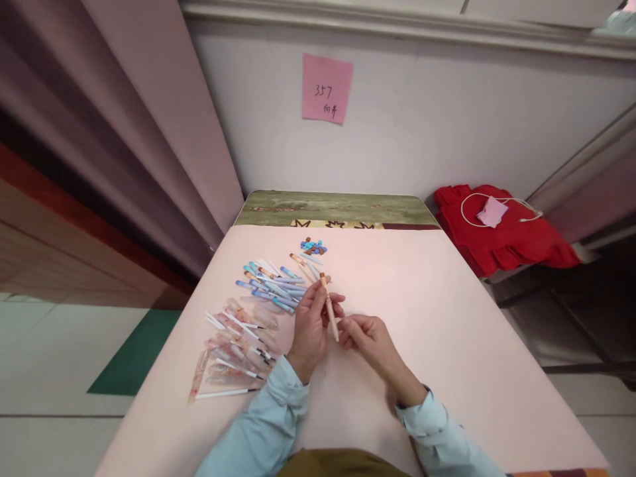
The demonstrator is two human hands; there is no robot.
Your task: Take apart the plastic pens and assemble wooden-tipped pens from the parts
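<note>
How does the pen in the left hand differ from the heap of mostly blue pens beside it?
Colour: the held pen is pale peach with a brown end; the heap is mostly blue, with a few brown ends.
Support: the held pen is gripped by the left hand; the heap lies on the table.
Arrangement: the held pen is single; the heap's pens overlap at various angles.
Shared: slim, pen-like shapes.

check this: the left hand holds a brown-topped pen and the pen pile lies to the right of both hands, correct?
Wrong side: in the head view, the pen pile lies to the left of the left hand and the right hand. The left hand does hold a brown-topped pen.
</note>
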